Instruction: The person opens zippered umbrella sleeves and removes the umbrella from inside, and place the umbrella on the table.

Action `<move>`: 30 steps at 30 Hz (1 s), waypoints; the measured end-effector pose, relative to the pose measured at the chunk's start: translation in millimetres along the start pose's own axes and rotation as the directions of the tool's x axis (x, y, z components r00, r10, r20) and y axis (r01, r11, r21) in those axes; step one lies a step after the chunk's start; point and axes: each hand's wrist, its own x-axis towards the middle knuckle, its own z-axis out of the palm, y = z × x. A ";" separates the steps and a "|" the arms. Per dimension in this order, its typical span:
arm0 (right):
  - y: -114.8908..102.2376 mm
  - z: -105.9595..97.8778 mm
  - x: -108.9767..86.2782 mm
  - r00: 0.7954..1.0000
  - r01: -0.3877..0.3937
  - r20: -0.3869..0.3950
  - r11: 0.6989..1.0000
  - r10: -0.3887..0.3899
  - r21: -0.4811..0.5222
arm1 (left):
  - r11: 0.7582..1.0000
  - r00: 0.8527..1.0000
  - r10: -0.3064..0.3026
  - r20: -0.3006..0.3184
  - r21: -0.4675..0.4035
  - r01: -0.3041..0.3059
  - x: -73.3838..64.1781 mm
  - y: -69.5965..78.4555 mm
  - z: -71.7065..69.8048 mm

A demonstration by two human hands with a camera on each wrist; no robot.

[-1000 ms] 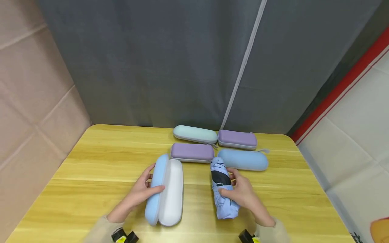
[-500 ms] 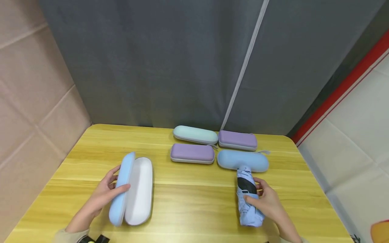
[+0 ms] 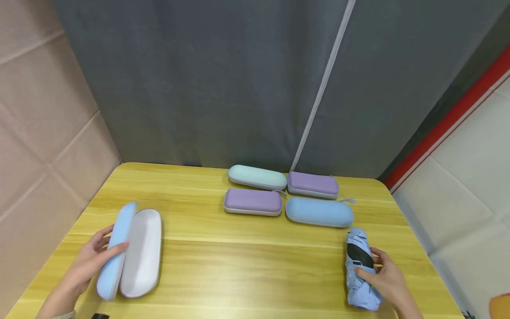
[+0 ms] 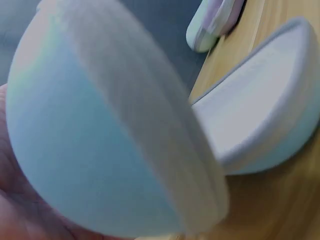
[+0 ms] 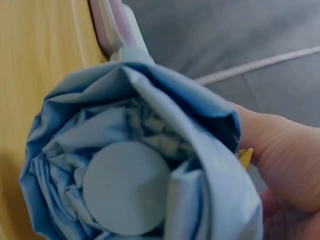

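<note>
At the left of the head view, my left hand (image 3: 89, 261) grips the light blue lid of an unzipped hard case (image 3: 144, 252). The lid tilts up and the white inside shows, with nothing lying in it. In the left wrist view the lid (image 4: 85, 135) fills the foreground. Toward the right side of the table, my right hand (image 3: 386, 277) holds a folded blue umbrella (image 3: 360, 283) with a black band, thumb on one side and fingers on the other. Its round end cap (image 5: 126, 187) faces the right wrist camera, ringed by crumpled fabric.
Behind stand several closed cases: a mint case (image 3: 257, 177), a purple case (image 3: 313, 184), another purple case (image 3: 253, 201) and a blue case (image 3: 320, 212) near the umbrella's far end. A grey curtain (image 3: 223, 84) hangs past the wooden table's (image 3: 251, 266) back edge.
My left hand has moved the open case leftward across the table. My right hand has carried the umbrella to the right and slightly nearer. The closed cases stayed put.
</note>
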 end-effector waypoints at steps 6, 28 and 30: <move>22.3 -13.3 1.4 1.000 -0.029 0.010 0.998 0.030 -0.053 | 0.994 0.999 0.027 -0.023 0.107 -0.024 1.0 -10.2 -23.5; 45.8 -29.8 12.4 0.997 -0.049 0.046 0.982 0.058 -0.182 | 0.801 0.950 0.269 -0.158 0.584 -0.130 6.4 -11.5 -25.9; 46.2 -33.2 14.3 0.996 -0.052 0.065 0.975 0.067 -0.215 | 0.792 0.948 0.271 -0.168 0.599 -0.120 6.0 -11.8 -25.4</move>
